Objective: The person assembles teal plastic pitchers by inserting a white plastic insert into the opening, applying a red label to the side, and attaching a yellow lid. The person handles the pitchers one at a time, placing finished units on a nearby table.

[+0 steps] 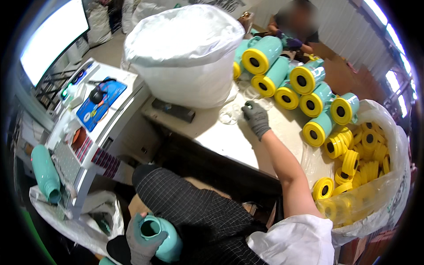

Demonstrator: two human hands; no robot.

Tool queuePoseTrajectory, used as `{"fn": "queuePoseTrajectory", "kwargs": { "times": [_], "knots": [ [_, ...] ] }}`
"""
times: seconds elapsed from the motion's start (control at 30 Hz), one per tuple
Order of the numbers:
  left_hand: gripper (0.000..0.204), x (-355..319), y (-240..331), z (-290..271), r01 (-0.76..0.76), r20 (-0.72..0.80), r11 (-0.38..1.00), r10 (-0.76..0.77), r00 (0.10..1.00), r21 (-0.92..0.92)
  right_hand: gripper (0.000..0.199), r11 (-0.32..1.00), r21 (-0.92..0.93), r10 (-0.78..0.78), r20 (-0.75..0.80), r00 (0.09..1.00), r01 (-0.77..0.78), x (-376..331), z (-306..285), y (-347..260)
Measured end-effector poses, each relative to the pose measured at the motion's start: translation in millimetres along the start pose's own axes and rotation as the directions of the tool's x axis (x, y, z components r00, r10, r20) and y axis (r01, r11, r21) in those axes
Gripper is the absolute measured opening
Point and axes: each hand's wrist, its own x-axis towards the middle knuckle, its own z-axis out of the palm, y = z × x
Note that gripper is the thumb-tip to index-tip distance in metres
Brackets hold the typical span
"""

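Teal bottle (171, 245) in left hand (142, 243), mouth uncovered, no yellow part at that end; likely unfinished.

Judging by the yellow-ended bottles (278, 70) stacked on the bench (221, 139), several probably done; held one left, plus many loose yellow parts (350, 163) in the sack (399, 137). Left hand clamped round bottle's upper side, beside lap (194, 203), well apart from right hand (256, 118): fingers curled near clear rings (228, 115), hard to say if gripping any.
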Motion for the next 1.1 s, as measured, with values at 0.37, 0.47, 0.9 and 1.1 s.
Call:
{"fn": "queuePoseTrajectory", "kwargs": {
  "times": [0.37, 0.47, 0.9, 1.1],
  "knots": [
    [0.107, 2.5, 6.0, -0.9, -0.147, -0.089, 0.947, 0.179, 0.980, 0.285, 0.034, 0.290, 0.837, 0.306, 0.379, 0.873, -0.465, -21.8, -58.1, -78.6],
    [0.120, -4.8, 5.2, 0.0, -0.147, -0.150, 0.940, 0.201, 0.968, 0.309, 0.046, 0.174, 0.721, -0.048, 0.686, 0.726, -0.670, -8.2, -124.8, -217.0],
    [0.044, -30.5, 20.7, -17.3, -0.279, -0.104, 0.798, 0.389, 0.915, 0.534, 0.036, -0.008, 0.910, -0.577, -0.342, 0.742, 0.413, -88.2, -135.5, -378.3],
    [0.039, -27.6, 15.7, -25.5, -0.384, 0.013, 0.746, 0.450, 0.893, 0.545, 0.041, 0.110, 0.931, -0.708, -0.172, 0.685, 0.347, -93.8, -155.6, -375.8]
  ]
}}
